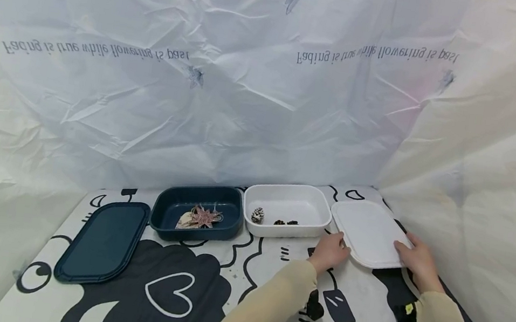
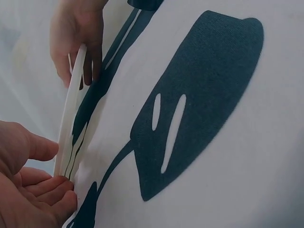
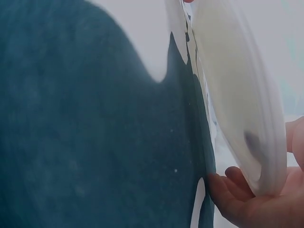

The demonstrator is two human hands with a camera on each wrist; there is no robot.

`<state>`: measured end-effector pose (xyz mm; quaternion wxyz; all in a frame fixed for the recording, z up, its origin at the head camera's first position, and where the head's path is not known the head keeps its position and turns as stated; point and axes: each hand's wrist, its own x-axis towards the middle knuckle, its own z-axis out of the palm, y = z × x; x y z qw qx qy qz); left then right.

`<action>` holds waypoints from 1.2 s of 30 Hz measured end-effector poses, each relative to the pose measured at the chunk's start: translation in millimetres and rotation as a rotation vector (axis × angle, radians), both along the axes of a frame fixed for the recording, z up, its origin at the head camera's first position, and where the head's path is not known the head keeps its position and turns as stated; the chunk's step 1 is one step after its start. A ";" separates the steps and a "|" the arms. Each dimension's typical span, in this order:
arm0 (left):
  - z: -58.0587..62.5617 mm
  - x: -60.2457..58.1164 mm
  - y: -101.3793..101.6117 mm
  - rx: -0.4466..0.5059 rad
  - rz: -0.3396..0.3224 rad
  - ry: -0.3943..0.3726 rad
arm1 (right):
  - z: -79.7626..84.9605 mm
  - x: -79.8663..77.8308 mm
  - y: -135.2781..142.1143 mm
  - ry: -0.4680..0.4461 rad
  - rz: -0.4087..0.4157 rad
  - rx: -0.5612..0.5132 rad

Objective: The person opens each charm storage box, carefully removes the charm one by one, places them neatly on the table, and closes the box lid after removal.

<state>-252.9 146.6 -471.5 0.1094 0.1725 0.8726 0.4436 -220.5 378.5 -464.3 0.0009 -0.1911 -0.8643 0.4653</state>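
A white rectangular lid (image 1: 371,233) with rounded corners is between both hands at the right of the head view. My left hand (image 1: 330,252) pinches its near left edge; in the left wrist view the thumb is on one face and the fingers are curled at the other. The right hand (image 1: 420,260) grips the opposite edge, thumb on top and fingers beneath, as the right wrist view shows. That view also has the lid (image 3: 247,95) tilted up off the cloth at the right hand's side. Left of the lid stands a white box (image 1: 285,234), with a frosted pine cone (image 1: 258,215) and small dark pieces (image 1: 286,223) inside.
A dark blue box (image 1: 173,209) touches the white box's left side and holds a pinkish star-shaped ornament (image 1: 205,216) and pale pieces. Farther left lies a dark blue lid (image 1: 105,243). A patterned cloth (image 1: 266,287) covers the table; plastic sheeting (image 1: 246,99) hangs behind and at the sides.
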 end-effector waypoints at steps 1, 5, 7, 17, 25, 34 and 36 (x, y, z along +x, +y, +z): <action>0.5 0.1 0.1 -0.006 0.004 0.000 | 0.0 -0.2 0.4 -0.004 0.002 0.005; 1.9 0.9 1.3 -0.038 0.026 -0.008 | 0.9 -0.8 2.2 -0.033 0.016 -0.004; 2.3 0.9 2.3 -0.049 0.036 -0.009 | 1.7 -0.9 2.9 -0.048 0.020 -0.006; 2.2 1.5 5.1 -0.075 0.053 0.001 | 8.1 0.1 0.1 -0.102 0.037 0.050; -4.7 1.0 8.6 -0.097 0.063 0.056 | 6.7 0.0 0.1 -0.114 0.027 0.033; -8.1 0.2 9.0 -0.120 0.044 0.097 | 5.0 -0.4 1.4 -0.108 0.044 0.030; -8.6 0.2 8.4 -0.131 0.037 0.126 | 5.2 0.1 1.0 -0.110 0.042 0.033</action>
